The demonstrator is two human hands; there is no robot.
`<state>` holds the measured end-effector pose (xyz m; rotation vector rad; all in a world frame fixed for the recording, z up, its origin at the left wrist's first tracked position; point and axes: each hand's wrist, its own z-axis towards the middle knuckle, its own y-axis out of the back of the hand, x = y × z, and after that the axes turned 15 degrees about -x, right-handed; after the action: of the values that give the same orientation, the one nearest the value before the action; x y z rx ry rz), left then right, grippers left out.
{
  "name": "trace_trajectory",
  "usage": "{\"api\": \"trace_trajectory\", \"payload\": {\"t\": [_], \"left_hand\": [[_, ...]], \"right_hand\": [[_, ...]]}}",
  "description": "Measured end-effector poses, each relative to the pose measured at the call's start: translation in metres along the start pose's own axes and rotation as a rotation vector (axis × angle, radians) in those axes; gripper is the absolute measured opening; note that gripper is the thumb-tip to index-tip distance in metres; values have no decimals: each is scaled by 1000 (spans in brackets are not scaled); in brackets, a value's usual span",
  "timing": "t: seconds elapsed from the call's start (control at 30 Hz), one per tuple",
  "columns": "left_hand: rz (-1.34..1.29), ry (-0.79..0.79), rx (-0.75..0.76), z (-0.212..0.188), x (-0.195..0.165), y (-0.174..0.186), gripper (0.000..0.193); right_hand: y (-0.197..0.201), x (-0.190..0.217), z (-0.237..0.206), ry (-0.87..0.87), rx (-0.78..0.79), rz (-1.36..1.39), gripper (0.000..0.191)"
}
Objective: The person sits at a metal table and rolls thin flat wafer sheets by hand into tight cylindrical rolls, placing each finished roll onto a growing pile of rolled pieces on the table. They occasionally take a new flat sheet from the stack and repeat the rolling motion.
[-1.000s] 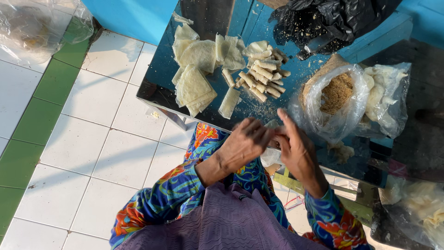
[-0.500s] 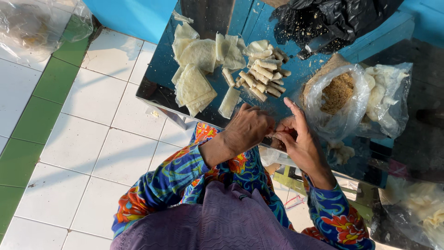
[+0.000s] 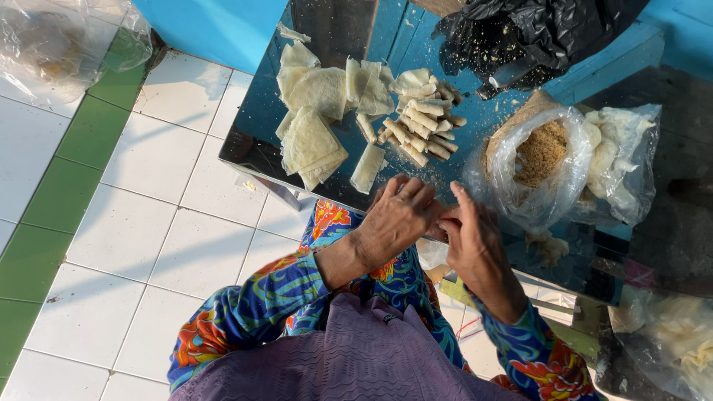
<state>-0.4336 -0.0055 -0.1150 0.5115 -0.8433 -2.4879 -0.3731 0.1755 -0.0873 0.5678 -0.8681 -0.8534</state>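
Head view: your fingers meet at the near edge of the blue table [image 3: 252,134], both hands curled in on a small pale piece that is almost wholly hidden between them, so you cannot tell quite how it is pinched. Your left hand [image 3: 397,219] lies knuckles up, fingertips bent down over the piece; your right hand [image 3: 471,241] stands on edge beside it, forefinger stretched up and the other fingers folded against the left. Compared with a second ago your hands have drawn closer and the left has turned more over the top, which reads as rolling or folding a wrapper shut around filling rather than reaching for a new one. Just beyond the left hand lies one loose roll [image 3: 368,167], and past it a heap of finished rolls [image 3: 420,122]. Left of these sit the flat wrappers [image 3: 312,141], stacked and fanned. Right of your hands stands an open clear bag [image 3: 538,167] of brown crumbly filling, with another bag of pale dough [image 3: 620,160] touching it. A black bag [image 3: 549,30] lies at the far edge.
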Motion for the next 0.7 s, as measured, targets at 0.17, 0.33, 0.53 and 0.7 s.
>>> {"api": "trace_trajectory", "payload": {"t": [0.17, 0.33, 0.53, 0.7], "left_hand": [[-96, 46, 67, 5, 2, -5, 20], [50, -129, 32, -3, -4, 4, 21], [223, -200, 87, -13, -9, 16, 29], [151, -117, 49, -13, -10, 1, 35]], "right_hand": [[8, -3, 5, -340, 99, 336, 74], [-1, -5, -6, 88, -29, -12, 67], [-5, -13, -10, 316, -135, -124, 52], [-1, 5, -13, 234, -37, -299, 61]]}}
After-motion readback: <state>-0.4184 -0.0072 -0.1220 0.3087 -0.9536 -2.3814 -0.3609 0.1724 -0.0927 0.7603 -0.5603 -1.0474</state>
